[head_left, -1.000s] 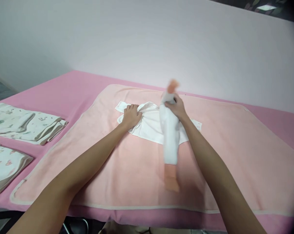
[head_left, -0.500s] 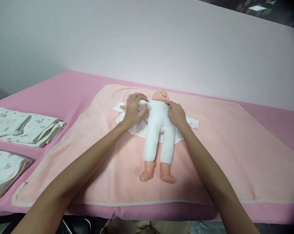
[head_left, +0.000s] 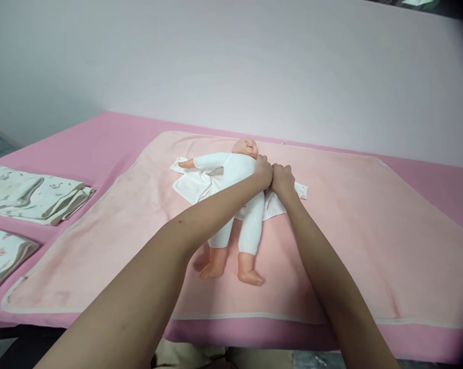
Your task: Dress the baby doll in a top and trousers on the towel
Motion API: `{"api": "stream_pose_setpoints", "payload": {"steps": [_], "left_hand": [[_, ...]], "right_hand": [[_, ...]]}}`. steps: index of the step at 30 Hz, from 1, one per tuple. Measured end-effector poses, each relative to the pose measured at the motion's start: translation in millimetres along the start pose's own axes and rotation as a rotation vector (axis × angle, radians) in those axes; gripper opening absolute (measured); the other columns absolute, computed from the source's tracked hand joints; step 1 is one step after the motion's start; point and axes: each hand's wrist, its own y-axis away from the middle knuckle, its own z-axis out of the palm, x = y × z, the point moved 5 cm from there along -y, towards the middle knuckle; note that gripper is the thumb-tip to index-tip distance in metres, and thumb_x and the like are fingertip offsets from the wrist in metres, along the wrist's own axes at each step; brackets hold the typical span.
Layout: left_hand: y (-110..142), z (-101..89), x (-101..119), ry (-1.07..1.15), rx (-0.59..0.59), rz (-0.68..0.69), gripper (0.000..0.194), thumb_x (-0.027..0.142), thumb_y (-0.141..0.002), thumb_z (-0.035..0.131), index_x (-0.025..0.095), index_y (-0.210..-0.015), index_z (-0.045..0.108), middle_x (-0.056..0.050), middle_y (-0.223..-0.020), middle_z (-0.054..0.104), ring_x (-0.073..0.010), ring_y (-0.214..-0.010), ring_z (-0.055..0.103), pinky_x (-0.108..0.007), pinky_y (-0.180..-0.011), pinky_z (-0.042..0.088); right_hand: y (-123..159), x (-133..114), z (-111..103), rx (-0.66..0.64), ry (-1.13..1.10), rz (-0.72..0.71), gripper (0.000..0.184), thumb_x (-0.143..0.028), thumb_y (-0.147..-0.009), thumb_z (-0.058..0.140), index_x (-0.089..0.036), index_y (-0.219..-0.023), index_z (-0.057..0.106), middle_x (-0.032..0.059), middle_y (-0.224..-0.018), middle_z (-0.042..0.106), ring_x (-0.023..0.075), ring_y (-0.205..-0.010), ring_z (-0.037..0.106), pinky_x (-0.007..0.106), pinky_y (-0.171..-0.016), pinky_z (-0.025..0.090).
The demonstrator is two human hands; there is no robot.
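A baby doll (head_left: 251,225) with a white cloth body lies on its back, its head (head_left: 246,147) at the far end and its bare feet towards me. Beneath it a small white garment (head_left: 191,187) is spread, with a printed sleeve end (head_left: 301,191) showing at right. My left hand (head_left: 264,171) reaches across the doll's chest and is closed at its shoulder on the right side. Right beside it my right hand (head_left: 283,180) is closed, knuckles up; what its fingers hold is hidden. The doll's arm on that side is covered by my hands.
A pale pink blanket (head_left: 342,241) with a white edge lies under the doll on a pink-covered table (head_left: 112,133). At left are two folded printed cloths, one farther back (head_left: 35,195) and one nearer (head_left: 4,253). A pale wall (head_left: 216,66) rises behind the table.
My left hand has left the doll's arm at left and crossed the chest to meet my right hand. My right hand has closed. The view has shifted slightly.
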Motion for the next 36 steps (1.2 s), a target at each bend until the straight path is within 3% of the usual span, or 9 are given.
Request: {"api": "stream_pose_setpoints", "payload": {"steps": [3, 5, 11, 14, 22, 26, 29, 33, 36], "left_hand": [[19, -8.2, -18, -0.085, 0.047, 0.030, 0.030, 0.014, -0.082, 0.072, 0.016, -0.111, 0.080, -0.018, -0.120, 0.080, -0.0403, -0.134, 0.055, -0.056, -0.116, 0.037], [35, -21.9, -37, -0.060, 0.167, 0.024, 0.036, 0.014, -0.082, 0.071, 0.015, -0.118, 0.076, -0.017, -0.124, 0.079, -0.0386, -0.131, 0.056, -0.053, -0.114, 0.039], [65, -50.4, -75, 0.190, 0.476, -0.083, 0.033, 0.017, -0.082, 0.070, 0.021, -0.115, 0.069, -0.011, -0.117, 0.078, -0.0358, -0.120, 0.057, -0.050, -0.107, 0.045], [67, -50.9, -75, 0.249, 0.485, -0.077, 0.035, 0.015, -0.081, 0.069, 0.023, -0.115, 0.068, -0.009, -0.119, 0.078, -0.0359, -0.120, 0.058, -0.050, -0.108, 0.046], [72, -62.6, -104, 0.416, 0.583, -0.152, 0.036, 0.021, -0.084, 0.071, 0.022, -0.120, 0.067, -0.008, -0.124, 0.078, -0.0347, -0.121, 0.059, -0.047, -0.105, 0.049], [70, -58.5, -97, 0.343, 0.506, -0.063, 0.037, 0.023, -0.085, 0.071, 0.022, -0.122, 0.068, -0.010, -0.124, 0.077, -0.0364, -0.121, 0.058, -0.050, -0.108, 0.047], [65, -49.6, -79, 0.265, 0.403, 0.008, 0.040, 0.020, -0.084, 0.071, 0.021, -0.125, 0.069, -0.012, -0.126, 0.075, -0.0370, -0.125, 0.059, -0.051, -0.112, 0.045], [73, -50.5, -77, 0.269, 0.349, 0.035, 0.047, 0.025, -0.090, 0.069, 0.021, -0.136, 0.065, -0.013, -0.140, 0.069, -0.0336, -0.138, 0.058, -0.049, -0.122, 0.042], [99, -60.4, -108, 0.275, 0.364, 0.047, 0.048, 0.039, -0.103, 0.058, 0.022, -0.149, 0.058, -0.012, -0.153, 0.063, -0.0283, -0.148, 0.053, -0.044, -0.128, 0.039]], "right_hand": [[0, -3, 0, 0.022, 0.021, -0.029, 0.038, -0.012, -0.099, 0.061, -0.017, -0.136, 0.056, 0.0184, -0.138, 0.066, 0.0355, -0.134, 0.052, 0.041, -0.097, 0.053], [1, -2, 0, 0.010, 0.035, -0.030, 0.045, -0.008, -0.096, 0.062, -0.016, -0.139, 0.055, 0.0193, -0.143, 0.064, 0.0358, -0.138, 0.052, 0.042, -0.098, 0.054], [1, 24, -12, -0.165, -0.058, 0.084, 0.031, -0.039, -0.097, 0.073, -0.021, -0.120, 0.065, 0.0157, -0.128, 0.073, 0.0339, -0.114, 0.068, 0.043, -0.088, 0.055], [2, 37, -26, -0.204, -0.153, 0.094, 0.035, -0.046, -0.087, 0.081, -0.024, -0.111, 0.068, 0.0096, -0.121, 0.076, 0.0299, -0.105, 0.071, 0.038, -0.080, 0.053], [2, 63, -40, -0.232, -0.383, 0.135, 0.033, -0.025, -0.074, 0.085, -0.024, -0.105, 0.076, 0.0037, -0.115, 0.082, 0.0246, -0.102, 0.075, 0.032, -0.076, 0.055], [18, 51, -89, -0.168, -0.517, -0.165, 0.065, -0.044, -0.076, 0.092, -0.030, -0.135, 0.070, 0.0062, -0.133, 0.078, 0.0282, -0.114, 0.073, 0.039, -0.093, 0.060], [38, 36, -118, -0.265, -0.523, -0.284, 0.077, -0.055, -0.080, 0.090, -0.038, -0.149, 0.062, 0.0066, -0.147, 0.070, 0.0307, -0.116, 0.073, 0.042, -0.093, 0.061], [43, 19, -106, -0.325, -0.298, -0.132, 0.061, -0.053, -0.088, 0.081, -0.034, -0.144, 0.064, 0.0089, -0.133, 0.074, 0.0305, -0.103, 0.074, 0.040, -0.082, 0.058], [34, 6, -83, -0.213, -0.132, -0.057, 0.049, -0.045, -0.096, 0.071, -0.026, -0.140, 0.061, 0.0127, -0.123, 0.075, 0.0326, -0.104, 0.071, 0.041, -0.084, 0.054]]}}
